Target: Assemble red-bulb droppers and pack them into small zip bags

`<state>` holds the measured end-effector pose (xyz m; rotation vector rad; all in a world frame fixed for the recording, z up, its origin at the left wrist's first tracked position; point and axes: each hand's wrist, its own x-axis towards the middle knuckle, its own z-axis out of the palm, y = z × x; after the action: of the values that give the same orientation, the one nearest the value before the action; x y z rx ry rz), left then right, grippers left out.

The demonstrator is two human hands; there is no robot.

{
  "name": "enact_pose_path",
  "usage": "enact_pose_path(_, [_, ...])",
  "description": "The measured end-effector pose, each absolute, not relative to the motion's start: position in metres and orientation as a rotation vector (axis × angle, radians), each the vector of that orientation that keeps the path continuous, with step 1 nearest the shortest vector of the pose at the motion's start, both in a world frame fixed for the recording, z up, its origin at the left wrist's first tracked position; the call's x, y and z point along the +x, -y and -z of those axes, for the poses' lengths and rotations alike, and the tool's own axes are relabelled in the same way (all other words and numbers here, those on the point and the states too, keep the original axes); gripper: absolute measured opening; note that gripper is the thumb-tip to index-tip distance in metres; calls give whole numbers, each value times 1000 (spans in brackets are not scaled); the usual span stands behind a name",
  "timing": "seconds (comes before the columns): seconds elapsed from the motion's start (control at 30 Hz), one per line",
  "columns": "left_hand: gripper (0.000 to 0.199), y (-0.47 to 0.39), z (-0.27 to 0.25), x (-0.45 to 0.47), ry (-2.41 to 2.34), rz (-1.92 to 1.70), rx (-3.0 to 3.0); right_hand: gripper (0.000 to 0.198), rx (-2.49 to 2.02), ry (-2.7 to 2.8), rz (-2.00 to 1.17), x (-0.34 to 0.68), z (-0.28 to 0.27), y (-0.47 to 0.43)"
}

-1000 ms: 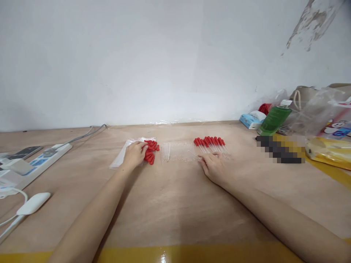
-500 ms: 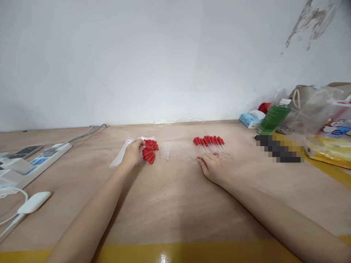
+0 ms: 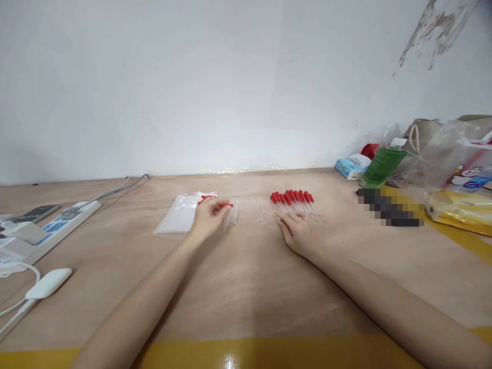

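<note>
My left hand (image 3: 209,215) is closed, pinching a red rubber bulb (image 3: 227,205) between thumb and fingertips. It hides most of the pile of loose red bulbs beneath it; a few show at its far edge. My right hand (image 3: 298,230) is closed on a thin clear dropper tube (image 3: 268,213), whose end points left. Between the hands lies a row of bare clear dropper tubes (image 3: 251,211), side by side on the table. Just beyond my right hand rest several droppers with red bulbs (image 3: 294,197) fitted on their ends.
A clear plastic bag (image 3: 177,218) lies left of my left hand. Farther left are a power strip (image 3: 73,220), a phone (image 3: 36,213) and a white charger (image 3: 49,283). To the right stand a green bottle (image 3: 384,164), a blue tissue pack (image 3: 349,168) and plastic bags (image 3: 461,159).
My left hand has moved right from the bulb pile toward the bare tubes, carrying a red bulb. My right hand has stayed almost in place with the tube.
</note>
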<state>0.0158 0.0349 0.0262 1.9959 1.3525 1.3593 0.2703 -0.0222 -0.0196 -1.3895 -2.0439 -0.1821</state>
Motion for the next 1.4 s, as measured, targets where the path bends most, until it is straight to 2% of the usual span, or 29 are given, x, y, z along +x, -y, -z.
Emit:
enact_pose_path(0.2, [14,4,12,55,-1136,-1101,2173,31,-1306,2098,189,266,11,32])
enact_pose_path(0.6, [17,10,7,54,-1174,-1049,2148,25,-1156,2163,253,260,12,33])
enact_pose_path(1.0, [18,7,9,50,-1104,-1078,2110,21,-1042,2267,74,256,3,37])
enact_pose_path(1.27, [19,12,11,48,-1007,-888,2304,28,-1033,2351,169,263,-4,35])
enact_pose_path(1.4, [17,15,6,49,-986,-872,2455,26,-1036,2333,116,258,4,35])
